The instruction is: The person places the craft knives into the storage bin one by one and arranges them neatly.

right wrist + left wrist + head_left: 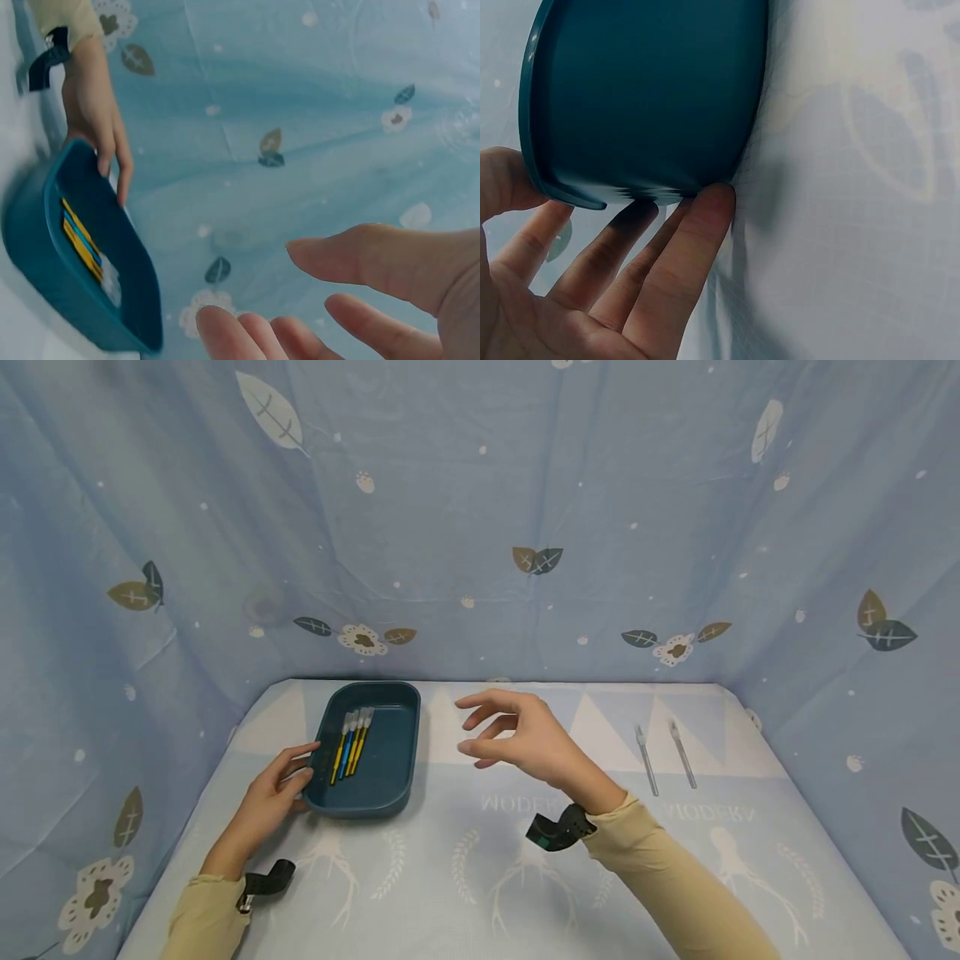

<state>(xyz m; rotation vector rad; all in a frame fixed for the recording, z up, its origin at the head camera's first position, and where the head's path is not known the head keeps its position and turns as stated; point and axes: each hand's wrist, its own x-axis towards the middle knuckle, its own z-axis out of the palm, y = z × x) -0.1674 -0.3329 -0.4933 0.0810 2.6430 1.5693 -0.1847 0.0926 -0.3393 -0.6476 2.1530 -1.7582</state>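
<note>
A dark teal tray (397,752) stands on the left of the table. My left hand (272,795) holds its near left rim; in the left wrist view the fingers (676,270) lie against the outer wall. Inside, toward the left, lie several slim pen-like sticks (351,745) in yellow and blue with pale, clear-looking ends. My right hand (525,735) hovers over the table right of the tray, thumb and fingers apart and nothing between them. Two similar clear-grey sticks (647,762) lie on the table to its right.
A pale patterned cloth (420,877) covers the table. Blue curtains (480,510) with leaf prints enclose the back and both sides. Each wrist carries a black camera mount (558,828).
</note>
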